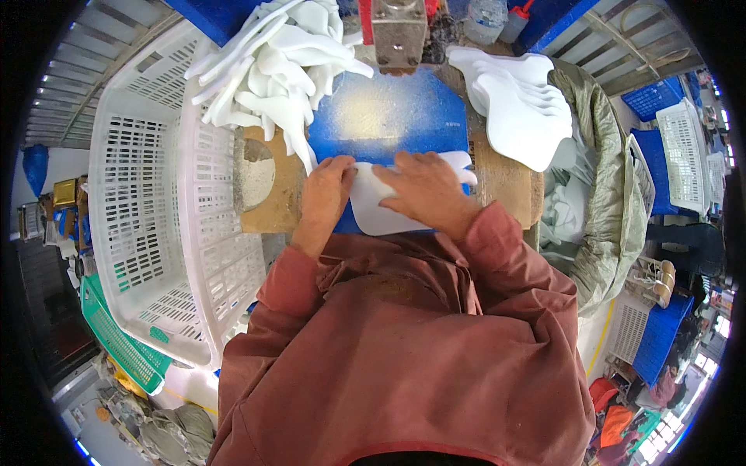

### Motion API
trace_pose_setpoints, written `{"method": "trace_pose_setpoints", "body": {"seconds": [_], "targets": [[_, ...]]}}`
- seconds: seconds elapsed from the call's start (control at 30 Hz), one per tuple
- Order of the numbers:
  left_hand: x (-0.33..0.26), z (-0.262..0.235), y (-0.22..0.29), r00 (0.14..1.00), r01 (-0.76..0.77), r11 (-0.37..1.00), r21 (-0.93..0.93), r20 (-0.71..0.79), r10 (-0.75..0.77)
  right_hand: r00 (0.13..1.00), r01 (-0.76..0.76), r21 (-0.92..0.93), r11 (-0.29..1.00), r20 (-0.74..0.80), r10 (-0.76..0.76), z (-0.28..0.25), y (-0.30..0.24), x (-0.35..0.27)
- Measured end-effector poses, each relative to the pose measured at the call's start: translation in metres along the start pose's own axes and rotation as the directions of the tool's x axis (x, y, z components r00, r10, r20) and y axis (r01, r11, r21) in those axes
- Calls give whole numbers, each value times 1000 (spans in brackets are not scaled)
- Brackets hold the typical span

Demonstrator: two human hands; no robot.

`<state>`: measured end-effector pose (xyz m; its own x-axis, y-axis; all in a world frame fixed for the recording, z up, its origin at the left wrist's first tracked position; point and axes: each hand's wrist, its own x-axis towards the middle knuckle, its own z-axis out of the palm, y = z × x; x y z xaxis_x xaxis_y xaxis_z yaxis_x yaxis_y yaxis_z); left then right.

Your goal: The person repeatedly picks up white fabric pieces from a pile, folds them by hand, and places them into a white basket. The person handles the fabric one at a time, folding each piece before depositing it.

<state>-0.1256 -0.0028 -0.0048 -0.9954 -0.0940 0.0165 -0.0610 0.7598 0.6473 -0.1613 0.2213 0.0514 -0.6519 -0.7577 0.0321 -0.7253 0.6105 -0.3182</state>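
On the near part of a blue work board (388,109) lies a white cut-out piece (381,220), flat and curved in outline, possibly foam. It may be more than one layer, since several white tips show beyond my right hand. My left hand (328,194) is closed at the piece's left edge, fingertips curled on it. Over its top rests my right hand (432,189), fingers spread and pressing down. Left of the board is a loose heap of similar white pieces (280,70). A neat, overlapping stack of white pieces (521,105) lies to the right.
A metal press head (399,35) hangs above the board's far side. At left stands a white slotted crate (148,210). An olive sack (602,210) holding more white pieces sits at right. A clear bottle (486,19) stands at the back.
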Motion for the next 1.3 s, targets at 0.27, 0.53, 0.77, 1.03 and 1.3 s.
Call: {"method": "trace_pose_setpoints", "body": {"seconds": [0.27,0.53,0.77,1.03,1.3], "targets": [[1,-10,17,997,-73,994,87,2,73,822,-329,739,589,-84,564,-9,40,-69],[-6,4,45,977,-206,975,89,71,200,777,-345,655,672,-203,596,2,49,-56],[-11,13,41,981,-194,971,143,5,195,766,-403,552,730,-233,599,12,51,-44],[-10,18,39,988,-156,976,154,15,156,813,-359,408,839,-304,496,25,58,-39],[-10,26,75,960,-265,961,81,-73,271,804,-407,344,846,-306,510,28,55,-34]]}}
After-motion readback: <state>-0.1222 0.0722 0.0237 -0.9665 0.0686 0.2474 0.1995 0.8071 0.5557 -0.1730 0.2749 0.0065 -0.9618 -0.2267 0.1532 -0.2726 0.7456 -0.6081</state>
